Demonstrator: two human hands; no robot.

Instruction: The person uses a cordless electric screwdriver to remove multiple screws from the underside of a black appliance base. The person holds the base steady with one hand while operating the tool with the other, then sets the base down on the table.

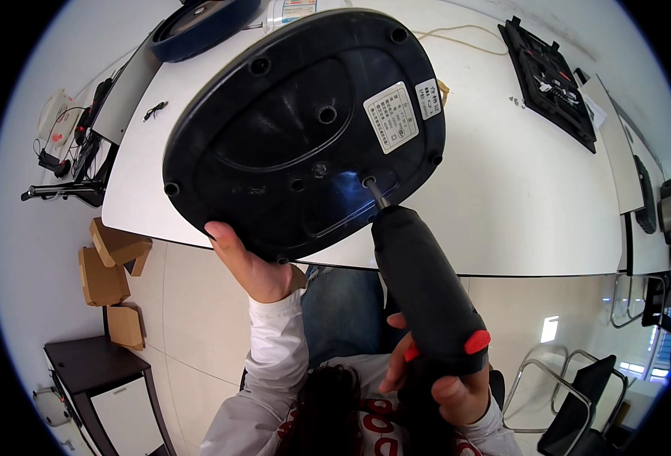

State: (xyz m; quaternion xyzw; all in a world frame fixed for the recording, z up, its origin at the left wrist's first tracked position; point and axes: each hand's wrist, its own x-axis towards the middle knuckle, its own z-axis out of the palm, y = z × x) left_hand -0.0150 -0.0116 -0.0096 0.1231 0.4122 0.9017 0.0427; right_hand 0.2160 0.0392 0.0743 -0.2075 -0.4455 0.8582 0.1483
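A large black plastic appliance base [275, 152] is tilted up over the table, its underside facing me, with screw holes and white labels on it. My left hand [253, 262] grips its lower left edge, the thumb lying on the underside and the other fingers hidden behind. In my right hand [446, 380] is a black cordless screwdriver [430, 285] with red buttons. The fingers wrap round its handle. Its bit sits in a hole right of the base's middle, and its lamp casts a bluish glow beside the hole.
Beneath the base is a white table [525, 205]. At the far right lies an open black tool case [552, 83], small loose parts beside it. A dark blue round object [199, 26] and a white tub [294, 11] stand at the back. Cardboard boxes [104, 275] lie on the floor left.
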